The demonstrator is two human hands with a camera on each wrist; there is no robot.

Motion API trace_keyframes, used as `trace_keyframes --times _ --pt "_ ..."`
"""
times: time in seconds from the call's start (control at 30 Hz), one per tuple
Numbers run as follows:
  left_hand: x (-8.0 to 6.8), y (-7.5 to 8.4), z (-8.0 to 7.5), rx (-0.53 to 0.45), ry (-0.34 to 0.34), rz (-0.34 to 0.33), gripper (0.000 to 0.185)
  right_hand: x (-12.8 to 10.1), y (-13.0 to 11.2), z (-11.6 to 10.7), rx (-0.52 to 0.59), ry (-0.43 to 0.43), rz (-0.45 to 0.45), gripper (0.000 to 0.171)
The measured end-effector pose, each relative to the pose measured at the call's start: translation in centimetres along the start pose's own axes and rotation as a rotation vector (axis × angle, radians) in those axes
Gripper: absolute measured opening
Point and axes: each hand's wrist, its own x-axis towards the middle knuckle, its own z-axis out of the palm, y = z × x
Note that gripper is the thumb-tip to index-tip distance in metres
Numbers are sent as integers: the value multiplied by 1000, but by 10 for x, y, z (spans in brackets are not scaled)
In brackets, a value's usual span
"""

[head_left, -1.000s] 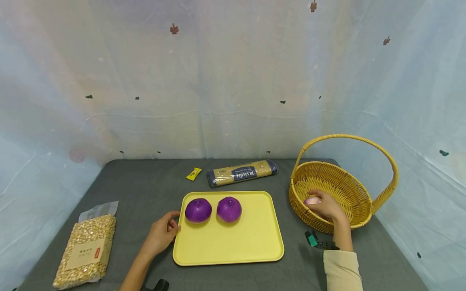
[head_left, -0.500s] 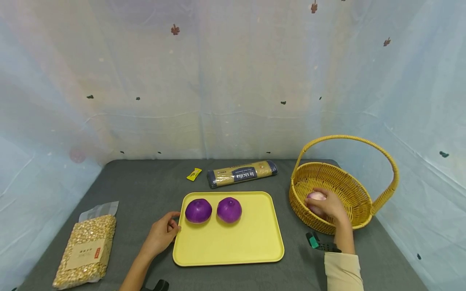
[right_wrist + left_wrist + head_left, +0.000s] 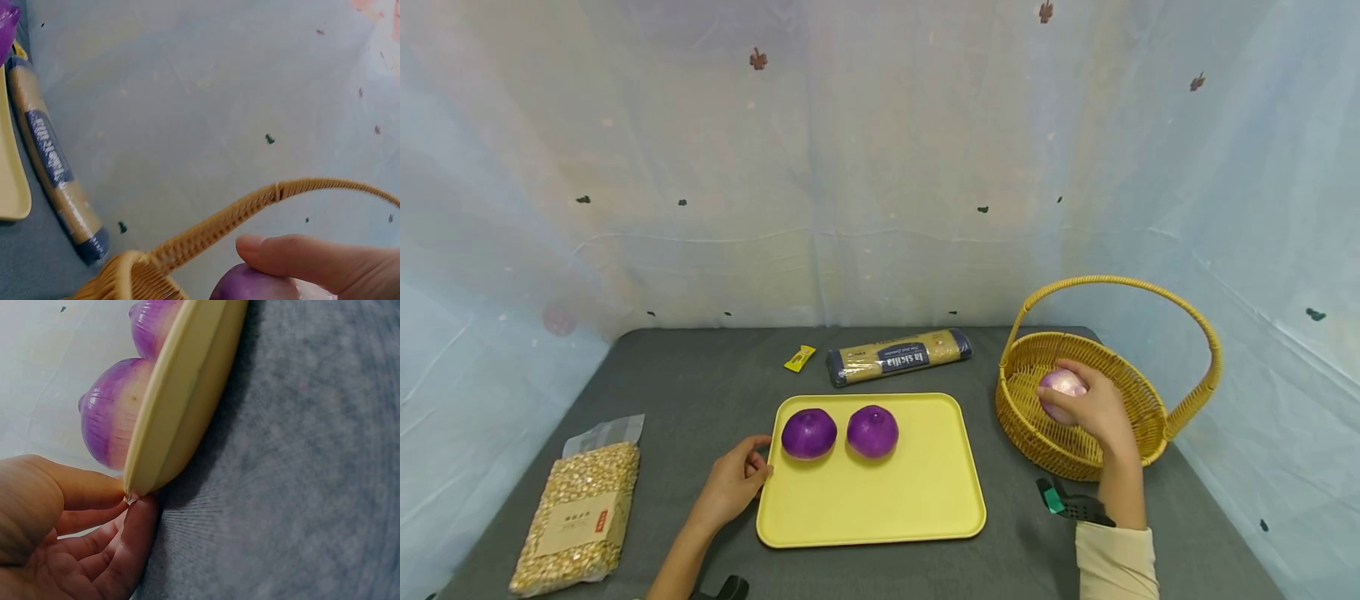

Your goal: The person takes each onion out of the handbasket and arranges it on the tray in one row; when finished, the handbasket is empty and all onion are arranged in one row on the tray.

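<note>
Onion (image 3: 1062,389) above basket (image 3: 1037,433); tray (image 3: 925,500), pasta packet (image 3: 898,357) alongside.

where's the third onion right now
In the head view it is on the right, gripped in the right hand: the onion is held just above the inside of the wicker basket, right of the yellow tray.

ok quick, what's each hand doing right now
Left hand: open, fingertips touching the yellow tray at its left edge.
Right hand: holding a purple onion above the wicker basket.
</note>
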Motion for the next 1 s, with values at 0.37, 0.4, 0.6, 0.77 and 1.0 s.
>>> trace_keyframes --times 0.37,0.4,0.6,0.77,1.0 --pt "-1 1 -1 1 -2 5 37 -6 -18 -4 -15 59 -106 63" --pt "-1 1 -1 3 -1 7 37 -6 -20 -4 -17 60 -111 64" --pt "-1 1 -1 13 -2 3 37 -8 -29 -2 -14 52 -136 63" --pt "-1 1 -1 8 -4 -1 37 -9 -34 0 -2 39 -147 62" --pt "-2 2 -1 2 -6 -5 37 -9 -43 5 10 7 -153 64"
